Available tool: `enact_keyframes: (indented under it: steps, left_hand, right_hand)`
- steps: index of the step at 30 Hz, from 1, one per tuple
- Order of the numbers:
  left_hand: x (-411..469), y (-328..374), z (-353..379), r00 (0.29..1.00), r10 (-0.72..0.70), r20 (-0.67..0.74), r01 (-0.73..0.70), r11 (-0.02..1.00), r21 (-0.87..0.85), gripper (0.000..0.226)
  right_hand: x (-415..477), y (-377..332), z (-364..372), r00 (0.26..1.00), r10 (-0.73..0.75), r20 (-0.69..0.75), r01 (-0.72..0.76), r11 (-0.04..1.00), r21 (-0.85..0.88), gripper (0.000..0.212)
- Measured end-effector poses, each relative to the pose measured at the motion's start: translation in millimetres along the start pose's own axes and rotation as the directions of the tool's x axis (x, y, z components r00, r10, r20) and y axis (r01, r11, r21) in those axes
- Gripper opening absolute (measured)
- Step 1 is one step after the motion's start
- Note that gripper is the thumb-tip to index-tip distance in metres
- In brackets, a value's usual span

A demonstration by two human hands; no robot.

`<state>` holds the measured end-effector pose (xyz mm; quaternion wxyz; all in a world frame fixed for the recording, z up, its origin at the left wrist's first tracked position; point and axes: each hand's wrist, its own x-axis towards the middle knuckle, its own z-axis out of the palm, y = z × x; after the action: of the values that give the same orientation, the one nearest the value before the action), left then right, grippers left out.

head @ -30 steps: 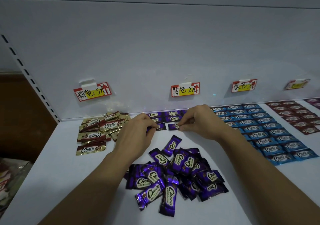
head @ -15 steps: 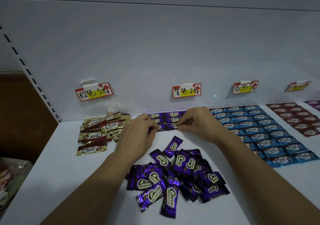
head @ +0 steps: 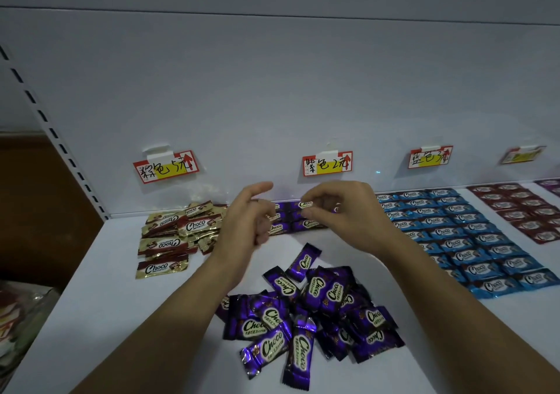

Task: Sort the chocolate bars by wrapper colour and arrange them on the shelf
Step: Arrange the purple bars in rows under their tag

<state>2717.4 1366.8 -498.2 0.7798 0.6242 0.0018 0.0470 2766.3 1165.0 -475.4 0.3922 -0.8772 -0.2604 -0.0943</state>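
A loose pile of purple chocolate bars [head: 303, 312] lies on the white shelf [head: 91, 318] in front of me. Short rows of purple bars [head: 283, 227] sit against the back wall under the purple price tag [head: 327, 163]. My left hand [head: 245, 218] hovers just above the left end of those rows, fingers loosely curled and holding nothing. My right hand [head: 345, 211] hovers over the right end, thumb and forefinger curved above a bar in the row without gripping it. Both hands hide part of the rows.
A heap of gold-and-brown bars [head: 175, 233] lies at the back left under its own tag [head: 166, 166]. Neat rows of blue bars [head: 472, 242] fill the right side, with dark red bars [head: 524, 211] beyond. A bag of wrappers [head: 18, 318] sits below the shelf's left edge.
Both hands pinched purple bars down into the front row, then let go and lifted up off the row. The two bars stay in the row.
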Motion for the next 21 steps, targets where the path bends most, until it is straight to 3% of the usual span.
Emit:
enact_keyframes:
  steps: [1,2,3,6,10,14,16,21]
  left_hand:
    - [-3.3,7.1,3.1,0.993,-0.095,0.067,0.110,0.951,-0.287,0.043]
    - [-6.8,12.8,4.7,0.981,-0.140,0.131,0.184,0.886,-0.426,0.046]
    - [-9.7,15.9,5.4,0.970,-0.162,0.183,0.230,0.862,-0.452,0.050]
    - [-15.2,17.9,8.7,0.943,-0.180,0.280,0.273,0.900,-0.341,0.056]
    - [-14.4,18.2,8.4,0.934,-0.191,0.301,0.281,0.916,-0.288,0.055]
    - [-8.7,20.3,3.4,0.958,-0.231,0.169,0.264,0.940,-0.214,0.048]
    - [-6.7,17.8,3.8,0.974,-0.212,0.077,0.220,0.970,-0.106,0.032]
    - [-10.2,15.3,7.1,0.988,-0.148,0.031,0.147,0.989,0.027,0.014]
  right_hand:
    - [-1.1,-8.1,1.9,0.999,-0.032,-0.020,0.034,0.997,0.064,0.021]
    - [-2.5,-15.7,4.2,0.998,-0.063,-0.026,0.066,0.992,0.108,0.025]
    - [-3.6,-21.7,6.9,0.996,-0.092,-0.017,0.094,0.987,0.130,0.031]
    - [-4.7,-28.2,12.4,0.981,-0.182,0.073,0.175,0.981,0.086,0.041]
    - [-4.0,-26.1,10.0,0.967,-0.228,0.113,0.220,0.973,0.075,0.019]
    - [0.3,-18.1,-3.4,0.979,-0.201,-0.020,0.202,0.973,0.113,0.014]
    - [1.2,-13.5,-11.7,0.980,-0.186,-0.074,0.196,0.964,0.181,0.017]
    - [0.3,-9.6,-21.4,0.980,-0.189,-0.059,0.197,0.964,0.176,0.022]
